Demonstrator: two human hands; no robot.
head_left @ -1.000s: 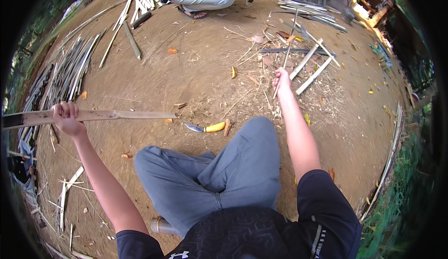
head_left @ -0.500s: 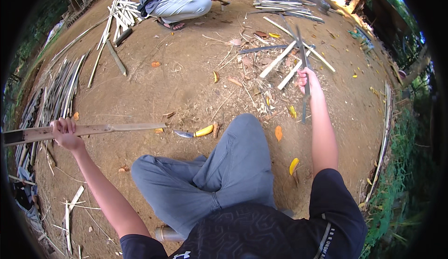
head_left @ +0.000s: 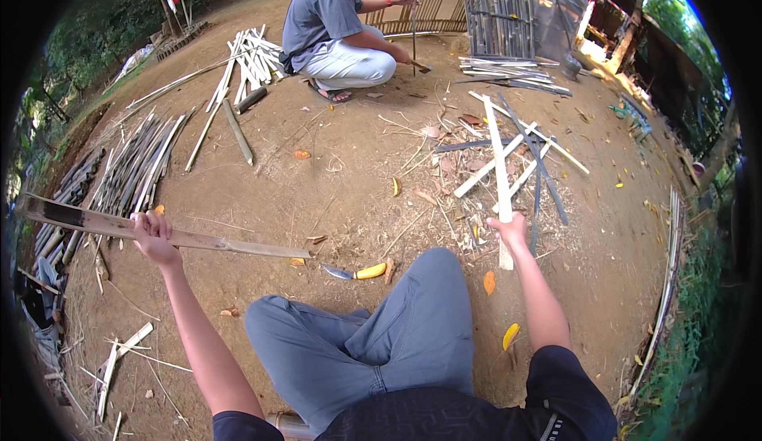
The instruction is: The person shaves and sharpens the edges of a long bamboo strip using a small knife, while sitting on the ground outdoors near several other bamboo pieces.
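Note:
My left hand (head_left: 155, 239) is closed around a long split bamboo slat (head_left: 218, 242), brownish with a dark stretch at its far left end. The slat is held off to my left, its narrow end pointing toward the middle. In my right hand (head_left: 509, 230) is a pale, flat bamboo strip (head_left: 498, 151), held lengthwise away from me, its near end showing below the fingers. Beyond that hand lie pale strips (head_left: 482, 177) and dark strips (head_left: 546, 173), crossing each other on the ground. A knife with a yellow handle (head_left: 370, 271) rests on the soil before my legs.
Another person (head_left: 329, 40) squats ahead, holding a tool and an upright thin stick. Bundles of dark strips (head_left: 151, 151) lie to the left, with a pale pile (head_left: 254, 56) farther off. More strips (head_left: 512, 74) lie by a bamboo panel (head_left: 498, 19). Shavings and leaves litter the ground.
My right hand has let go of the dark strip, which now lies among the others, and has taken hold of a pale one. My left hand still holds the slat. The view has tilted up.

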